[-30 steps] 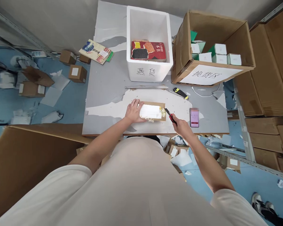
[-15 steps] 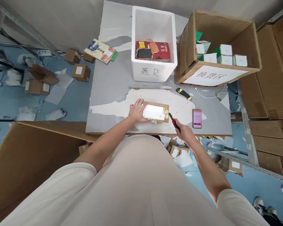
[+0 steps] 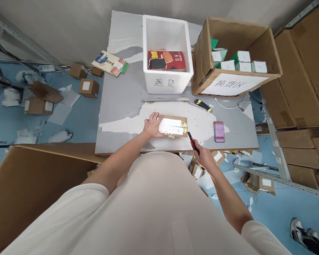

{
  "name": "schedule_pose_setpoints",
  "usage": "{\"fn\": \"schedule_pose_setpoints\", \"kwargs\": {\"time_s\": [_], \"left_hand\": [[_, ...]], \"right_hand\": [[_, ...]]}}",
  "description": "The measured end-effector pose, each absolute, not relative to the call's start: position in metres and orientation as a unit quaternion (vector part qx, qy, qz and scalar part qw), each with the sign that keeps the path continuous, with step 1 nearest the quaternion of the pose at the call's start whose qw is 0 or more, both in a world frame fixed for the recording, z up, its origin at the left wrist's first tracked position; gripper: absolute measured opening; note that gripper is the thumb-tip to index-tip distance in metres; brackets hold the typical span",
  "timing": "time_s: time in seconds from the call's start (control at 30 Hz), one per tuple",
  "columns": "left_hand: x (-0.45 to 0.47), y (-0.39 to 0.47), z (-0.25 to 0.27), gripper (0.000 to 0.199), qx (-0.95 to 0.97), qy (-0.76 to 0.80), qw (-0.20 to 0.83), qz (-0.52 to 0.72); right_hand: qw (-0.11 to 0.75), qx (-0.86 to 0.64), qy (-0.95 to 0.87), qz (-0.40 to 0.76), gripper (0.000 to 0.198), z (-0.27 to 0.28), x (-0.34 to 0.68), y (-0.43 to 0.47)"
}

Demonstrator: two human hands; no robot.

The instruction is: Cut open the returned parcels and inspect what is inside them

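A small brown cardboard box (image 3: 178, 134) with a white label and shiny tape at its right end lies flat on the table. My left hand (image 3: 152, 125) grips its left end, thumb and fingers spread over the top and side. In my right hand (image 3: 202, 156) is a red-and-black utility knife (image 3: 192, 142), fingers wrapped round the handle. Its tip points at the taped right end of the box; whether it touches is too small to tell. A thin dark line runs lengthwise across the label.
Behind the box lies a black-and-yellow utility knife (image 3: 203, 105), with a phone (image 3: 219, 132) to the right. A white foam bin (image 3: 164, 83) holding books and a large carton (image 3: 234, 85) of small boxes stand at the back. Books (image 3: 109, 63) lie at the left edge.
My right hand and the knife have shifted slightly toward me, the tip now lower at the box's right end. A dark line now shows across the label. The camera view has shifted a little.
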State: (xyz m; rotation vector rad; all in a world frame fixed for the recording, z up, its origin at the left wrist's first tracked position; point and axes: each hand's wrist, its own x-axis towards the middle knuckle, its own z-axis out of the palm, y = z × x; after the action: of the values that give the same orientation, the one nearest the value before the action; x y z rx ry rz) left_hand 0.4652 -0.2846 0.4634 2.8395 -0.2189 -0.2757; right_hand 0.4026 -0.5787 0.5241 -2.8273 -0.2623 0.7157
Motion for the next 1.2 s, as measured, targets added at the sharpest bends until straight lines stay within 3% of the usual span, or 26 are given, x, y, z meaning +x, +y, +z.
{"fn": "schedule_pose_setpoints", "kwargs": {"time_s": [0.2,0.33,0.5,0.6,0.73,0.97,1.13,1.2], "left_hand": [[0.465,-0.283,0.462,0.11,0.983,-0.075,0.141,-0.093],[0.461,-0.295,0.461,0.11,0.986,-0.021,0.147,-0.074],[0.455,-0.331,0.464,0.118,0.96,0.193,0.194,-0.057],[0.441,-0.346,0.465,0.11,0.945,0.213,0.242,-0.063],[0.405,-0.349,0.462,0.079,0.945,0.107,0.301,-0.071],[0.422,-0.329,0.471,0.064,0.961,0.132,0.239,-0.043],[0.531,-0.308,0.482,0.076,0.982,-0.005,0.184,-0.045],[0.564,-0.307,0.479,0.071,0.979,-0.056,0.172,-0.093]], "right_hand": [[0.204,-0.937,-0.063,0.278,0.06,0.52,0.395,-0.592],[0.292,-0.938,0.029,0.187,0.062,0.506,0.397,-0.615],[0.541,-0.817,0.118,0.164,0.085,0.472,0.428,-0.594],[0.652,-0.723,0.121,0.194,0.099,0.455,0.451,-0.551],[0.687,-0.706,0.085,0.151,0.071,0.45,0.47,-0.513],[0.71,-0.67,0.114,0.183,0.038,0.454,0.45,-0.539],[0.771,-0.516,0.263,0.264,0.043,0.446,0.391,-0.549],[0.784,-0.465,0.281,0.3,0.05,0.446,0.377,-0.541]]}}
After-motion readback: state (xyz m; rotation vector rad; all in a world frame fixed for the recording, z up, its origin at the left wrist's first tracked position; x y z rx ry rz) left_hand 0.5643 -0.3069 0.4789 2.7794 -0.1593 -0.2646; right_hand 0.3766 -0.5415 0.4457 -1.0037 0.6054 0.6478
